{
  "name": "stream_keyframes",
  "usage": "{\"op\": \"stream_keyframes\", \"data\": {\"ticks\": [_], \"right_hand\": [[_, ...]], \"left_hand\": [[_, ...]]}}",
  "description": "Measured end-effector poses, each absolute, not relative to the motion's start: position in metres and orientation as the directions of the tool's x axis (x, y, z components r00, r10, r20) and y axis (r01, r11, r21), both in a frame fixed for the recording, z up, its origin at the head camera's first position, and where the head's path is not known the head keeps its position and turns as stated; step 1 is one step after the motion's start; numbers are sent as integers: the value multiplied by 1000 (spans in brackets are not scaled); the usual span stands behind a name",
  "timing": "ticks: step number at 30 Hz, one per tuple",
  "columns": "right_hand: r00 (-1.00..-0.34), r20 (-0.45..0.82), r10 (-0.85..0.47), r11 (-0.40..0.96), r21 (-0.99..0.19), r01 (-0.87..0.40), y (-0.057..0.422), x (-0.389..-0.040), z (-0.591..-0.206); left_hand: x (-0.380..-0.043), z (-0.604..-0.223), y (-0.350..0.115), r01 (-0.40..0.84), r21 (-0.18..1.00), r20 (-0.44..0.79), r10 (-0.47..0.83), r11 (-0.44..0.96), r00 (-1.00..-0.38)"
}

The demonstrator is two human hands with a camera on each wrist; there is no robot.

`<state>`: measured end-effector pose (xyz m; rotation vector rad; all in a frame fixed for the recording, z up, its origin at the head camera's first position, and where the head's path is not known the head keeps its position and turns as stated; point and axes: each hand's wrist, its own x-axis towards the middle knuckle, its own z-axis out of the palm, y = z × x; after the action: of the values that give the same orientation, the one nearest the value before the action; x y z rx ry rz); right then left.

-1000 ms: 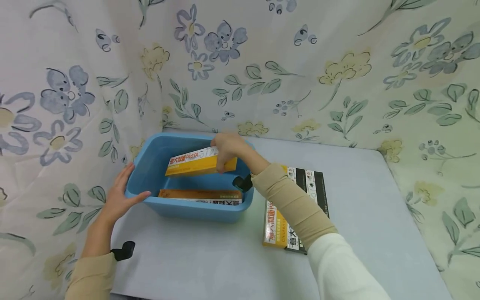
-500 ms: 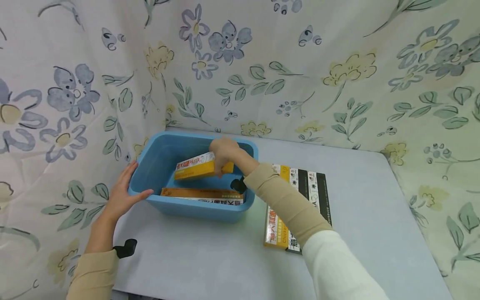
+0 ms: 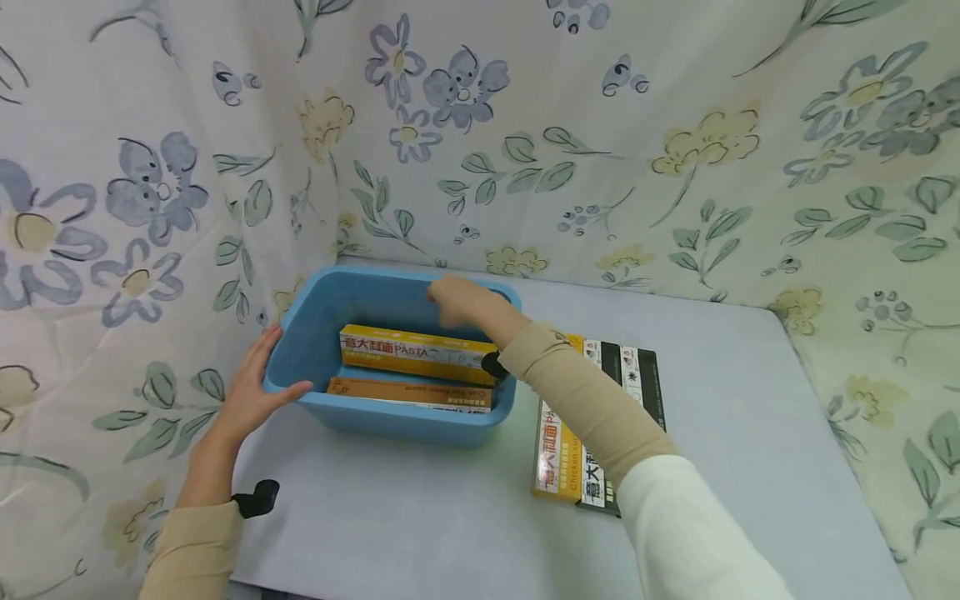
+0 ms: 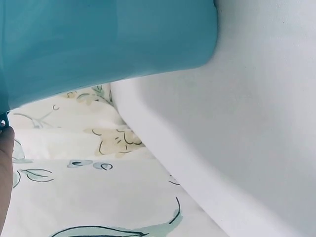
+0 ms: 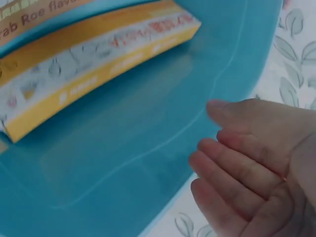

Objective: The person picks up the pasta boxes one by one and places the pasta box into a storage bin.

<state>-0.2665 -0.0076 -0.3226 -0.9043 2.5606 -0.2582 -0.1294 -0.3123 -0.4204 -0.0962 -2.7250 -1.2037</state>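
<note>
A yellow and white pasta box point(image 3: 405, 357) stands on its long edge inside the blue plastic bin point(image 3: 397, 427). Nearer the bin's front wall is a brown pasta box point(image 3: 405, 390), its side lettered "Crab Roe flavor sauce". My right hand point(image 3: 459, 302) is over the back right of the bin; in the right wrist view this hand point(image 5: 252, 168) holds nothing, its fingers loosely extended apart from the yellow box point(image 5: 98, 66). With fingers spread and thumb out, my left hand point(image 3: 255, 392) rests against the bin's left front corner.
To the right of the bin, a yellow pasta box point(image 3: 551, 458) and black pasta boxes point(image 3: 647, 383) lie flat side by side, partly hidden under my right forearm. A flowered curtain point(image 3: 555, 183) borders the white table point(image 3: 750, 433) at the back and sides.
The yellow pasta box, gripped and tilted in my right hand earlier, has gone down into the bin and been let go. My right hand has lifted off it; my left has stayed at the corner.
</note>
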Motion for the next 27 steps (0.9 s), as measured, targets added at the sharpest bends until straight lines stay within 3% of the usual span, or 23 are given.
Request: {"op": "stream_keyframes", "data": {"ticks": [8,16,27], "right_hand": [[-718,-251,-649,747,-386,-541,16,-270,-321],[-769,-131,-626,660,-614,-432,55,-268,-322],[-862,47,-505,380,-884,-272,89,-254,-332]], "left_hand": [[-131,-423,-312,133,710,190,-6,691,-982],[-129,-421,-312,126,722,182,-11,681,-983],[-130,-423,-311,153,734,200,5,662,-980]]}}
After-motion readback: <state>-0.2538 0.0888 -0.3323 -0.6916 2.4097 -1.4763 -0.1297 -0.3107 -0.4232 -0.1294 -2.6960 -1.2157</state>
